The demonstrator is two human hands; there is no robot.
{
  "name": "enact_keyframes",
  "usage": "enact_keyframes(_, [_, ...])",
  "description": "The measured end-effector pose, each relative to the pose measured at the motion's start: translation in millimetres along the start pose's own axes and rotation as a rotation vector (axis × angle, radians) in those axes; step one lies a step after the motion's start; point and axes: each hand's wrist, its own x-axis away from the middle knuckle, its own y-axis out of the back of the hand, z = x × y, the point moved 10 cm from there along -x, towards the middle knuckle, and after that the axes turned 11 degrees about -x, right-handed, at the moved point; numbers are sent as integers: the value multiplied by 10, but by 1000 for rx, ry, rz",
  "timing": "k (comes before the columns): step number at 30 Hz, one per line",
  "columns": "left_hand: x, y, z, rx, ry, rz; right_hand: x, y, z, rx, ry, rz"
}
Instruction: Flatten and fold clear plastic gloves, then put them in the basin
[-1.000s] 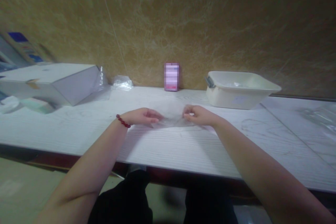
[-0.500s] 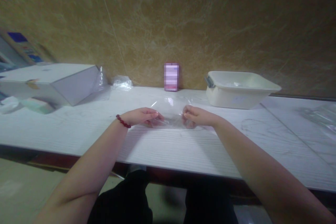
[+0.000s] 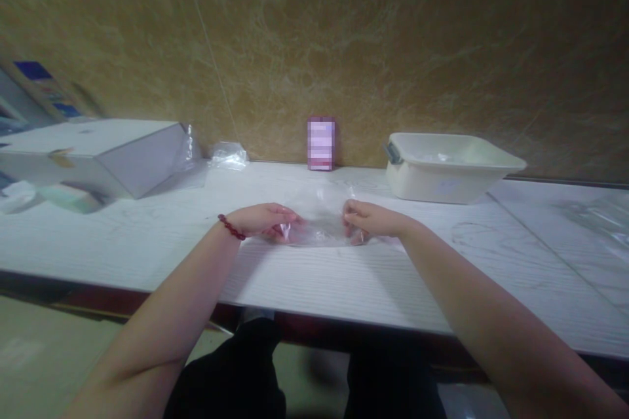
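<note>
Reaching forward over a white wood-grain table (image 3: 334, 285), the left hand (image 3: 270, 219), a red beaded bracelet (image 3: 230, 227) at its wrist, and the right hand (image 3: 368, 219) face each other, fingers curled, pinching opposite sides of clear plastic film (image 3: 322, 219) between them. Beyond, right, a cream tub (image 3: 422, 182) bears a faint, unreadable mark (image 3: 447, 185); a phone (image 3: 321, 144) with a pixelated screen stands against the marbled wall (image 3: 314, 59).

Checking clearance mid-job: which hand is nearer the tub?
Right. The right hand is in front and left of the tub, at the right side of the plastic; the left hand is farther left, at the plastic's left side.
</note>
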Motion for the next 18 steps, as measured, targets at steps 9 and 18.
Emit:
enact_keyframes(9, [-29, 0, 54, 30, 38, -6, -14, -30, -70, 10, -34, 8])
enact_keyframes(18, [-107, 176, 14, -71, 3, -212, -46, 206, 96, 361, 104, -194])
